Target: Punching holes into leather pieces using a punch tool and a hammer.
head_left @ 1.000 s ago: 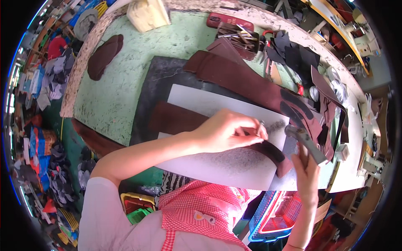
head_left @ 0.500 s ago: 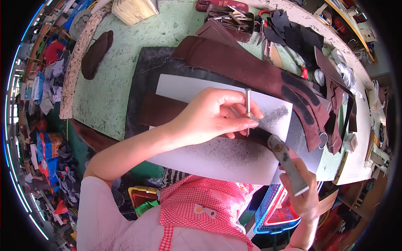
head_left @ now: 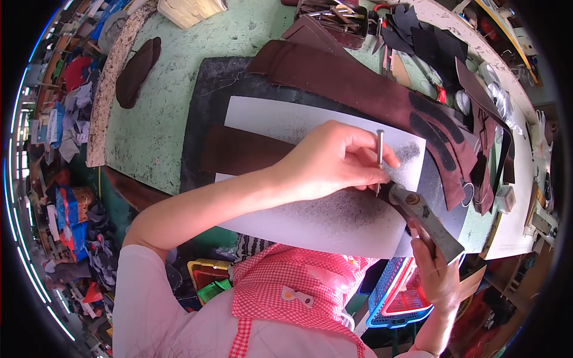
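My left hand pinches a thin metal punch between thumb and fingers, holding it nearly upright. Beneath that hand a dark brown leather strip runs across a white sheet strewn with dark specks. The punch's lower tip is close to the strip's right part, but I cannot tell whether it touches. My right hand is closed around a hammer whose grey metal head has its round face just right of the punch. Most of the hammer's handle is hidden.
A black mat lies under the sheet on the green table. Brown leather pieces with black patches lie beyond it. A tool box, black scraps and a dark pad are farther back. Baskets stand below the near edge.
Both hands have shifted right in the picture, the left one with the punch. The hammer head has turned, its tail end swinging to the right. The bench and sheet also appear slightly shifted.
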`<state>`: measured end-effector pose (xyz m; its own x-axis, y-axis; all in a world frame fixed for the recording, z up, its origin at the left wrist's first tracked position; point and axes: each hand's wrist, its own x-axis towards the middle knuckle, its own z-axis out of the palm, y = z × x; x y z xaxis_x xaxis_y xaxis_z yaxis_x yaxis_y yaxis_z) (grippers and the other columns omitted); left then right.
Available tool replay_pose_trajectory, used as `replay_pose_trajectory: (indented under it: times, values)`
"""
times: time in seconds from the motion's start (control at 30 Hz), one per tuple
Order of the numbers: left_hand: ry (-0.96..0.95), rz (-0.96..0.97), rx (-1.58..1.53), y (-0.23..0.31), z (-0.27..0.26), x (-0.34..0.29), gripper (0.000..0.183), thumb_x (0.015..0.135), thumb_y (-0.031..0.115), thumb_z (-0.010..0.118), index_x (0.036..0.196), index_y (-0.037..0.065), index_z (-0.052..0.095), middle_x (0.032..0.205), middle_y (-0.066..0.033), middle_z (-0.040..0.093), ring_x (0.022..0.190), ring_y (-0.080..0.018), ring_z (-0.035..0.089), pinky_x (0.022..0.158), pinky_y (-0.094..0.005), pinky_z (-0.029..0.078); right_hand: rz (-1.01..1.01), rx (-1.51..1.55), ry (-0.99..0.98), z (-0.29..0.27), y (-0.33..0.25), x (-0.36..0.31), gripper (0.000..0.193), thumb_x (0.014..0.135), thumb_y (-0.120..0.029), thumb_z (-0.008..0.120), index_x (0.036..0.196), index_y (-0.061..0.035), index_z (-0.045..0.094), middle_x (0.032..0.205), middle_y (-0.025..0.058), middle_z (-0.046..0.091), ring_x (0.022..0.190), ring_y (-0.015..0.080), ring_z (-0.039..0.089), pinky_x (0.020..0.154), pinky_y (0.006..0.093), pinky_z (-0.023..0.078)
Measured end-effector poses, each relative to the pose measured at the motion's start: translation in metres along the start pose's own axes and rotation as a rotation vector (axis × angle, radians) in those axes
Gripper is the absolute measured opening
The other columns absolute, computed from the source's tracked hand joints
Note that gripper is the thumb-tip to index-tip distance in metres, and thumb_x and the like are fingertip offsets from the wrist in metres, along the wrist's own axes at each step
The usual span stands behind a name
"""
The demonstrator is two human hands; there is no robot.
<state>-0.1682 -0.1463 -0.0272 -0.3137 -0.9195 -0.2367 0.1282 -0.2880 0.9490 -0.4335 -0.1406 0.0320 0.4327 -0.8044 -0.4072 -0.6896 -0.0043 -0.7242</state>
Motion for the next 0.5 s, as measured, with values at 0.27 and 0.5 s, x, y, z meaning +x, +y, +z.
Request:
replay_pose_trajectory:
  times: [0.27, 0.5]
  values:
    - [0.058, 0.222, 0.213, -0.013, 0.010, -0.001, 0.015, 0.088, -0.002, 0.064, 0.102, -0.004, 0.064, 0.095, -0.0088, 0.070, 0.089, -0.0134, 0.068, 0.083, -0.0256, 0.055, -0.014, 0.011, 0.065, -0.002, -0.006, -0.002, 0.023, 0.091, -0.007, 0.059, 0.111, 0.0022, 0.059, 0.070, 0.0021, 0.057, 0.065, 0.0061, 0.045, 0.056, 0.0245, 0.039]
    - [0.165, 0.315, 0.549, -0.015, 0.018, -0.009, 0.009, 0.083, 0.006, 0.071, 0.091, 0.003, 0.067, 0.088, -0.0056, 0.071, 0.077, -0.0146, 0.070, 0.066, -0.0259, 0.056, -0.106, 0.046, 0.311, -0.019, -0.008, -0.027, 0.034, 0.093, -0.023, 0.050, 0.104, 0.0080, 0.055, 0.085, 0.0068, 0.059, 0.059, 0.0046, 0.045, 0.053, 0.0186, 0.036]
